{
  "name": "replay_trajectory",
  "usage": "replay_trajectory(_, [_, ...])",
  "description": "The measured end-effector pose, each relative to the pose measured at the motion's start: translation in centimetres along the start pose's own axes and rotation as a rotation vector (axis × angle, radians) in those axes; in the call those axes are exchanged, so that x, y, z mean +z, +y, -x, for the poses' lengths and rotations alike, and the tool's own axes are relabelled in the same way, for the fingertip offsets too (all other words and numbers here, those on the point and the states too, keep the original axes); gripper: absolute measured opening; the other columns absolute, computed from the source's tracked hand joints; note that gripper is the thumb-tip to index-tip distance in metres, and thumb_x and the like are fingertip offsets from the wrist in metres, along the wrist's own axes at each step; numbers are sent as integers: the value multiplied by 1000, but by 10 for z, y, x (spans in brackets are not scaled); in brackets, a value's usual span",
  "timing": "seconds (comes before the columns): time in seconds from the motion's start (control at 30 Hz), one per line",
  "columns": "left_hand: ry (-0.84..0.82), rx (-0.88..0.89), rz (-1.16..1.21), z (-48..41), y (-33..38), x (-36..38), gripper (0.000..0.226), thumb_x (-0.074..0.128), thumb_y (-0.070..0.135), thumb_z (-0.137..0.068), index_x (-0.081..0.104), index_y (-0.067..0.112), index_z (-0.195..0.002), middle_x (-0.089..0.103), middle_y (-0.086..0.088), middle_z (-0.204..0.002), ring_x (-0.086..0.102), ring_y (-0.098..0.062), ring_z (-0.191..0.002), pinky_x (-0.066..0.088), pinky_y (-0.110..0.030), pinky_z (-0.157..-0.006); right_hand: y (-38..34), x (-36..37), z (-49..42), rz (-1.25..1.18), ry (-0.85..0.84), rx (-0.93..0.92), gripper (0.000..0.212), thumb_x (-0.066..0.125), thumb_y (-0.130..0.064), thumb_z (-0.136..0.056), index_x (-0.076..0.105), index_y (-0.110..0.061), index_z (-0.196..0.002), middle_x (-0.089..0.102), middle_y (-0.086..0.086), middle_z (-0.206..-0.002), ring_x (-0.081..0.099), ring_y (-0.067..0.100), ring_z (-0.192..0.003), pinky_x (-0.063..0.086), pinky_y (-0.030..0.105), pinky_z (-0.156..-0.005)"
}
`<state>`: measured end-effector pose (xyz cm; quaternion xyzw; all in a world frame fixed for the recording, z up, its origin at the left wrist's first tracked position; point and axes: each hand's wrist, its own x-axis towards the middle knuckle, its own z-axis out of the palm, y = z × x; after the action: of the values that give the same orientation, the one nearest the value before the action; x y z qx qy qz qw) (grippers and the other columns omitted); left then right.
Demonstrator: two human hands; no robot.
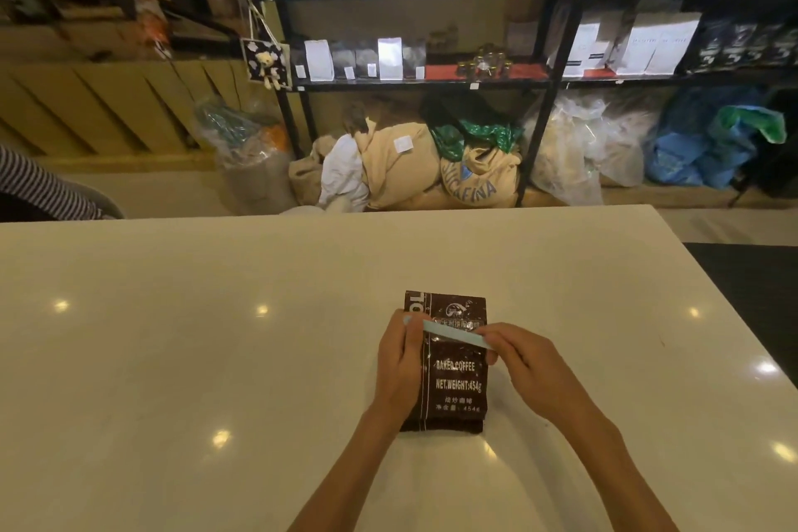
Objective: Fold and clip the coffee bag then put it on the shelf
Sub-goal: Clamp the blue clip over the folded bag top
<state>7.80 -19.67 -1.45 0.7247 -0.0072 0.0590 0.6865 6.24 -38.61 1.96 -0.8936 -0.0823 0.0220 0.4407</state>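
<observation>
Both hands, left (399,363) and right (524,363), gripping pale-blue clip (457,335) across flat, glossy brown coffee bag (453,376).

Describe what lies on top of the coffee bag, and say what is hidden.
A light blue clip lies across the coffee bag, held by the left hand and right hand. The bag's left edge is covered by the left hand.

Both forearms reach forward; the left hand (399,363) and right hand (524,363) flank the coffee bag (453,380), fingers pinched.
</observation>
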Motion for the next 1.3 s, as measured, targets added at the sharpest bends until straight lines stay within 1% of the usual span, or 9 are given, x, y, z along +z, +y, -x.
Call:
replay_trajectory(0.1, [54, -41, 22, 0, 1, 3, 37, 40, 49, -95, 52, 15, -87, 57, 1, -75, 59, -15, -67, 51, -34, -59, -4, 3, -3, 228, 29, -69, 46, 31, -59, -93, 60, -42, -125, 64, -22, -92, 59, -3, -79, 54, 27, -74])
replay_trajectory(0.2, [60, -93, 66, 1, 1, 4, 37, 41, 52, -94, 52, 18, -83, 56, -4, -75, 58, -24, -69, 50, -48, -63, -7, 14, -6, 373, 155, -264, 59, 33, -70, -90, 65, -36, -125, 70, -15, -87, 54, -2, -66, 53, 22, -56])
replay_trajectory(0.3, [50, -165, 165, 1, 2, 1, 40, 44, 49, -96, 54, 13, -84, 54, -15, -79, 55, -31, -74, 50, -57, -69, -2, 21, -13, 259, 236, -370, 50, 43, -60, -94, 70, -28, -121, 73, -12, -86, 61, 3, -65, 54, 21, -54])
replay_trajectory(0.47, [27, -253, 326, -2, 3, -10, 34, 49, 37, -97, 55, 5, -89, 58, -16, -79, 59, -31, -72, 55, -35, -61, 2, 28, -13, -58, 156, -323, 46, 57, -57, -88, 68, -27, -122, 73, -18, -100, 70, 0, -82, 58, 21, -69])
replay_trajectory(0.7, [18, -237, 291, 0, -2, -15, 27, 47, 25, -98, 59, 8, -80, 62, -7, -75, 62, -23, -70, 53, -34, -63, -3, 27, -10, -198, 43, -139, 37, 61, -66, -79, 66, -52, -113, 73, -29, -103, 70, 1, -96, 59, 21, -76])
replay_trajectory(0.83, [42, -217, 249, -3, -4, -17, 28, 43, 27, -95, 53, 12, -74, 59, 0, -68, 59, -17, -62, 51, -32, -58, -6, 15, -9, -151, -81, -136, 24, 63, -43, -87, 71, -39, -109, 73, -24, -105, 66, -1, -102, 53, 14, -83])
replay_trajectory(1.07, [-39, -134, 75, -7, -1, -23, 23, 45, 19, -103, 54, 7, -86, 62, -4, -85, 65, -18, -75, 57, -33, -63, 16, -30, 5, -393, 139, 93, 18, 69, 3, -85, 77, -11, -92, 77, 4, -76, 62, 8, -55, 53, 18, -55])
replay_trajectory(1.17, [-5, -75, 36, -8, 1, -24, 10, 57, 7, -97, 54, 17, -94, 62, -1, -97, 67, -20, -90, 61, -42, -69, 37, -67, 9, -378, 252, 130, 20, 68, 4, -86, 76, -15, -89, 74, -1, -68, 61, 5, -53, 53, 15, -54])
replay_trajectory(1.3, [-7, -203, 224, -5, 10, -20, 44, 63, 3, -92, 42, 32, -117, 64, -12, -114, 71, -32, -94, 63, -44, -68, 50, -79, 5, -341, 200, 198, 20, 69, 1, -86, 77, -17, -87, 74, 2, -68, 62, 6, -53, 53, 16, -54])
